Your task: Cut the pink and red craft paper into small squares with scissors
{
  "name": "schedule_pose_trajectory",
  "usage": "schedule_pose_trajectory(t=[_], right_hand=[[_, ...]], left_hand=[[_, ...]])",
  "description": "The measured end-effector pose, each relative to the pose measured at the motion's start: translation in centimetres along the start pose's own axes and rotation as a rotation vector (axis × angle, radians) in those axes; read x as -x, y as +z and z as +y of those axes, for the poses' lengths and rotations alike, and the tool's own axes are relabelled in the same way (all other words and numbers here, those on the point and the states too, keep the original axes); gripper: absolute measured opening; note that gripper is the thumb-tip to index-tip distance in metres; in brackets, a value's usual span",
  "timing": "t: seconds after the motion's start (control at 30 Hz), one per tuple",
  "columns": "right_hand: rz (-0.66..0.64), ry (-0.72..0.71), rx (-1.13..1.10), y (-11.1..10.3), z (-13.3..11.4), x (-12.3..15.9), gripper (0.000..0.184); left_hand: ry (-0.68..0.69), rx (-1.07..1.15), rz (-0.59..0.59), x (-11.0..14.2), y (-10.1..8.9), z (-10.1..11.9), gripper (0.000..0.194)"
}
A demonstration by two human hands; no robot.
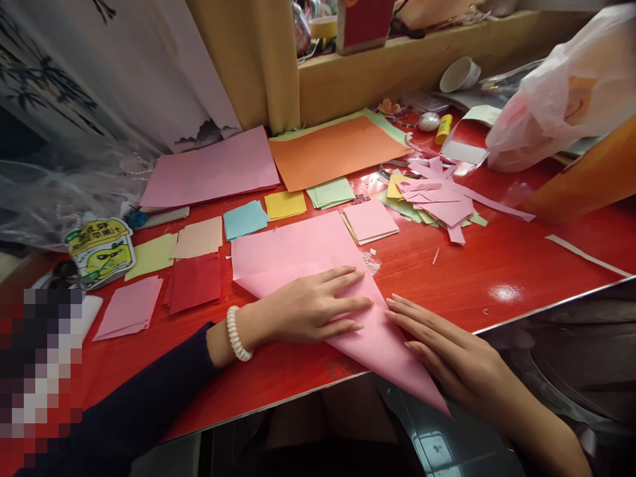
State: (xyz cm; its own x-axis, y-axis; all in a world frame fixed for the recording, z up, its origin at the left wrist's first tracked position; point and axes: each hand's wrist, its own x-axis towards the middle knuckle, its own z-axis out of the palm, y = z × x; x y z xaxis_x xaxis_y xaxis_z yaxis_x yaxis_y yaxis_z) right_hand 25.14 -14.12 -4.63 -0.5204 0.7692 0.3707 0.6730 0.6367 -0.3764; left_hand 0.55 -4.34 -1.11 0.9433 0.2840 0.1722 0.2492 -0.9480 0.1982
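Note:
A large pink paper sheet (298, 255), folded into a triangle, lies on the red table (447, 278), its point hanging past the near edge. My left hand (311, 306) lies flat on the paper with fingers stretched out, pressing it down; a white coil bracelet (237, 333) is on the wrist. My right hand (442, 344) rests flat on the fold near the table edge, fingers extended and together, touching the paper.
Small coloured paper squares (243, 220) lie behind the sheet, with red (195, 282) and pink (130, 307) ones at left. Large pink (211, 169) and orange (332, 151) sheets lie further back. Pink paper scraps (442, 199), a glue stick (443, 128), a cup (460, 73) and a plastic bag (566, 93) sit at right.

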Motion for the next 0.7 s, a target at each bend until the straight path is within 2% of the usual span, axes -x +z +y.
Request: schedule_pose_trajectory(t=[0.33, 0.7], right_hand=[[-0.018, -0.047, 0.046, -0.20, -0.24, -0.72, 0.035], [-0.105, 0.037, -0.014, -0.53, 0.09, -0.03, 0.041]], left_hand=[[0.004, -0.004, 0.016, 0.07, 0.16, 0.01, 0.043], [-0.011, -0.022, 0.006, -0.07, 0.36, 0.04, 0.045]])
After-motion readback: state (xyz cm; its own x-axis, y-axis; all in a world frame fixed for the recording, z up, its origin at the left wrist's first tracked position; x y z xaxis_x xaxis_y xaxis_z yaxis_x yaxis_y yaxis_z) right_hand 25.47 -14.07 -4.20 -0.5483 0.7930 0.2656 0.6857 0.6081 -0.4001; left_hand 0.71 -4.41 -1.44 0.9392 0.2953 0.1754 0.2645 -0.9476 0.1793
